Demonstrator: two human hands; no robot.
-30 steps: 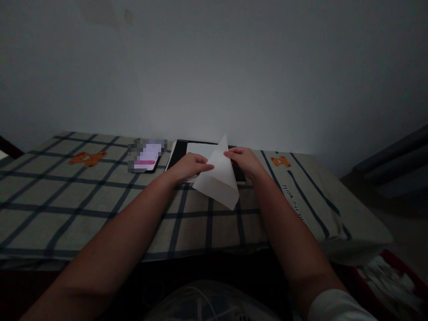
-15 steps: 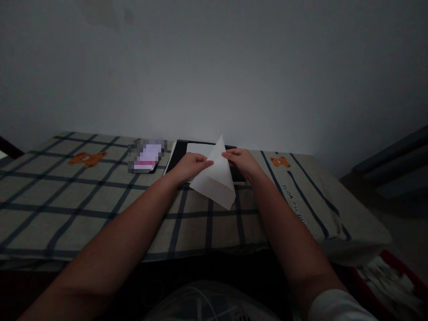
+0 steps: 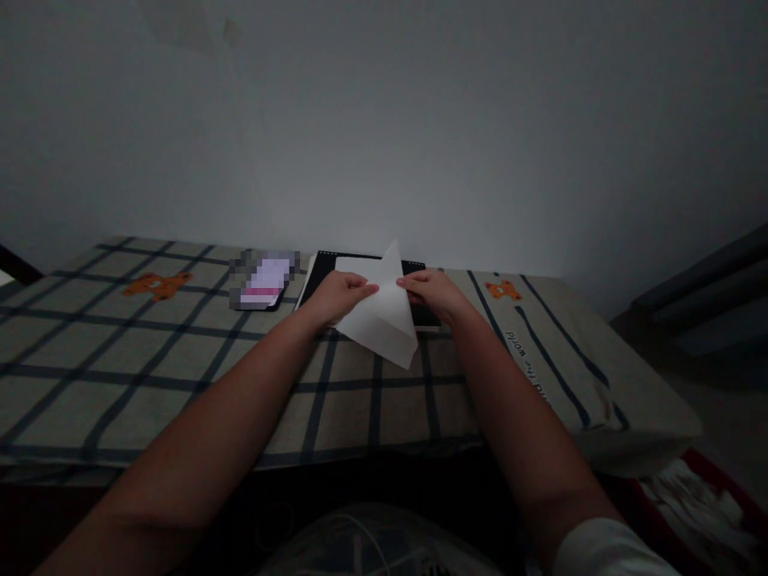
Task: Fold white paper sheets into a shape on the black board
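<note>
A white sheet of paper (image 3: pixel 384 320), folded to a point at its top, is held up between both hands. My left hand (image 3: pixel 341 296) pinches its left side with the thumb on top. On the right edge, my right hand (image 3: pixel 433 290) grips the paper between thumb and fingers. Beneath lies a black notebook (image 3: pixel 324 268) with a row of holes along its far edge. Another white sheet (image 3: pixel 357 266) rests on the notebook, partly hidden by the held paper and my left hand.
A phone (image 3: pixel 264 282) with a lit, blurred screen lies left of the notebook. The table wears a checked cloth (image 3: pixel 198 352) with bear prints. A wall (image 3: pixel 384 120) rises behind it. Low at the right is a red-edged container (image 3: pixel 714 472) with white contents.
The folded paper has shifted slightly left and its lower corner has risen a little. Both hands keep their hold, moving slightly left with it.
</note>
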